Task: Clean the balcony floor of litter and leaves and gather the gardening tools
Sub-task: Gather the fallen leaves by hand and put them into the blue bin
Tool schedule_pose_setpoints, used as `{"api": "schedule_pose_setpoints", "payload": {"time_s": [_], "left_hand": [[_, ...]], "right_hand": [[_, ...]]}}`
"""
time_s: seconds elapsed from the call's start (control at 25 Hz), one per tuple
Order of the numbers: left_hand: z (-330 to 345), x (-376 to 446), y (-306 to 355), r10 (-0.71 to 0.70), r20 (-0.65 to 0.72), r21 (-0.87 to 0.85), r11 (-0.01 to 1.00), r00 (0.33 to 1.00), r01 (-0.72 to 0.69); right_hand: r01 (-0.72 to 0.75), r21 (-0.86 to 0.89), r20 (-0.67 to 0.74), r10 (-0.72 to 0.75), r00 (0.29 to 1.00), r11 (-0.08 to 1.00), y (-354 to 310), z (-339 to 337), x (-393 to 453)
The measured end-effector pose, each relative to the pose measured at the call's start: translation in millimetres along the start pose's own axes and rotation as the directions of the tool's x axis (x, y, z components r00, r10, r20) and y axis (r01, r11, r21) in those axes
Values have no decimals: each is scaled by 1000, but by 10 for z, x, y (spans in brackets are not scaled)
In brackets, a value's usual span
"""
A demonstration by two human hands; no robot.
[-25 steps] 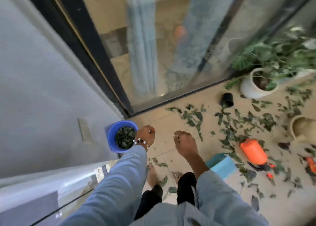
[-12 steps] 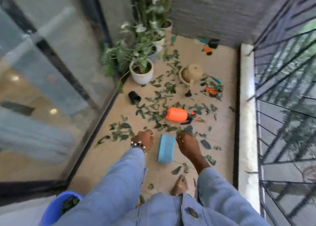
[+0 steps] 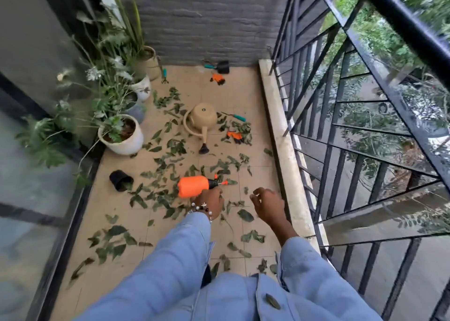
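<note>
Both hands held over leaf-strewn balcony floor (image 3: 121, 206). L hand (image 3: 211, 202) loosely curled, beside orange sprayer (image 3: 192, 186); grasp not discernible. R hand (image 3: 269, 205) slack, empty.

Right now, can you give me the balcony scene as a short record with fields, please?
left hand: by the orange spray bottle, fingers curled, grip unclear
right hand: over the floor, fingers loosely curled, holding nothing
leaves: scattered over the tiles
watering can: beige, lying tipped
black pot: on its side
hand rake: near the far wall
white planter: upright, left side
</note>
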State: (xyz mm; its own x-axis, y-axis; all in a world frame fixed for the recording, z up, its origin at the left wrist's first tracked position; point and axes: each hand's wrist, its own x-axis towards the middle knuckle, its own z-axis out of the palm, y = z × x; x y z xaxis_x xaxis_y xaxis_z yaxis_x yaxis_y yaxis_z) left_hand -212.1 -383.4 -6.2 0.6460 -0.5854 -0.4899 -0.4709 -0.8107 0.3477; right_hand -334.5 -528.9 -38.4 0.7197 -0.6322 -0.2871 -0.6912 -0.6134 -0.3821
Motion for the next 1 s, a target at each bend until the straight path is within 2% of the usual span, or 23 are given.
{"api": "schedule_pose_setpoints", "payload": {"time_s": [0.16,0.4,0.64,0.84,1.0], "left_hand": [[-148,604,237,10,32,65,998,999,-12],[-459,1814,639,59,40,-45,997,997,-57],[-1223,3059,1097,55,103,-10,998,993,-54],[-1697,3871,1353,18,23,5,1000,1000,-18],[-1963,4675,1658,0,22,5,1000,1000,0]], "right_hand": [[-32,46,-26,34,999,998,98,-168,463],[-50,72,-40,53,998,996,208,-543,1604],[-80,69,-28,82,996,994,213,-1111,3016],[-109,146,-1,110,994,983,189,-1382,3908],[-48,115,14,47,999,992,282,-1604,4875]]}}
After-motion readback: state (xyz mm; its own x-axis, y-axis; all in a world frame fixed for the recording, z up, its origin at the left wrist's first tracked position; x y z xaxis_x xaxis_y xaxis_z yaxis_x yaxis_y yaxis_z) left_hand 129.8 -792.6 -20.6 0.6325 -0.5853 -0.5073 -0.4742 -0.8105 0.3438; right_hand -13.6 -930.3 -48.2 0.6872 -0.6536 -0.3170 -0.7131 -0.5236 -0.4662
